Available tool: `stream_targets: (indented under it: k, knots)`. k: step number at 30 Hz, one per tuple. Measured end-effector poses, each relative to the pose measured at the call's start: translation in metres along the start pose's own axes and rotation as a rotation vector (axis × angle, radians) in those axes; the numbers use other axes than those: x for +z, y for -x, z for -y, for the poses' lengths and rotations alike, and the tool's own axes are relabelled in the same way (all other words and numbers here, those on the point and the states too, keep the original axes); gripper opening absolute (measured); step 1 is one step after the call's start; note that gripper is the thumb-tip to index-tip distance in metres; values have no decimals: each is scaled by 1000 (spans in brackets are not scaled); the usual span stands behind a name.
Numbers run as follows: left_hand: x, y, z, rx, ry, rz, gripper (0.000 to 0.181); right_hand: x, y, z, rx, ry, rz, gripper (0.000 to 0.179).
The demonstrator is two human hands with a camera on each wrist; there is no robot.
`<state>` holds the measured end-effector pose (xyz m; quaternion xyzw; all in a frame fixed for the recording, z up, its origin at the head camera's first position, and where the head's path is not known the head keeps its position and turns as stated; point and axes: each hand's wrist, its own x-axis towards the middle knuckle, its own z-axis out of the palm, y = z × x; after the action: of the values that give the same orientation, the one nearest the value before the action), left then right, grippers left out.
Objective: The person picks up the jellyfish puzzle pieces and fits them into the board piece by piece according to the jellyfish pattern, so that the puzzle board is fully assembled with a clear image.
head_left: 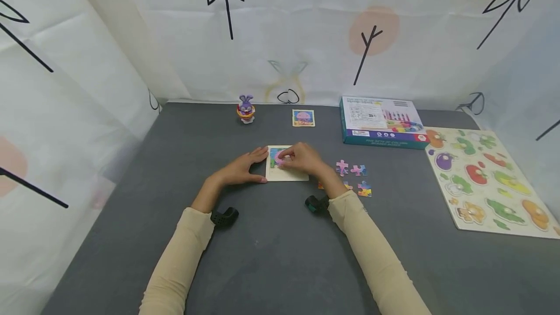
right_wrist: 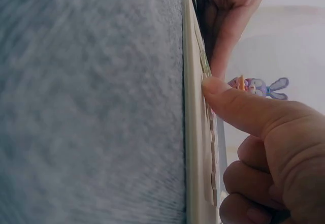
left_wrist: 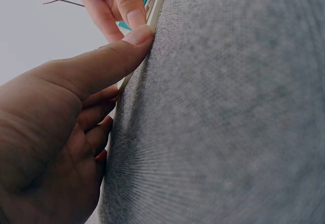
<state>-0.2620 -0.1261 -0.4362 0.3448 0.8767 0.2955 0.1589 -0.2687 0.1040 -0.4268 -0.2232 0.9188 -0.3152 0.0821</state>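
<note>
A small puzzle board [head_left: 286, 175] with a pale frame lies flat on the grey table, several colourful pieces set in its left part. My left hand [head_left: 240, 168] rests at its left side, fingers extended by the upper corner and thumb against the lower one. In the left wrist view the left thumb [left_wrist: 109, 64] lies straight, its tip on the board's edge. My right hand [head_left: 303, 158] reaches over the board and pinches a pink puzzle piece [head_left: 278, 158] down at its surface. The right thumb [right_wrist: 244, 102] touches the laid pieces in the right wrist view; its other fingers curl.
Several loose puzzle pieces [head_left: 342, 167] lie right of the board, some partly behind my right wrist. Further back stand a purple rabbit figure [head_left: 246, 109], a small picture card [head_left: 304, 118] and a flat box [head_left: 382, 120]. A large vegetable board [head_left: 494, 183] is at right.
</note>
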Motion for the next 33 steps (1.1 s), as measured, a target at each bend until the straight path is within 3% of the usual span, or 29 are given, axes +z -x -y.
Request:
stream_targets:
  k: [8, 13, 18, 24, 33]
  knots:
    - [0, 0, -1, -4, 0, 1, 83, 1, -2, 0, -36, -30, 0, 29]
    - [1, -1, 0, -3, 4, 3, 82, 1, -4, 2, -79, -30, 45, 26]
    - [1, -1, 0, -20, 13, 1, 83, -1, -7, 5, -50, 53, 77, 26]
    - [1, -1, -1, -38, 8, 3, 83, -3, -8, 4, 6, 59, 94, 25]
    - [-1, 0, -3, -37, 24, 5, 83, -2, -9, 5, 13, 120, 81, 26]
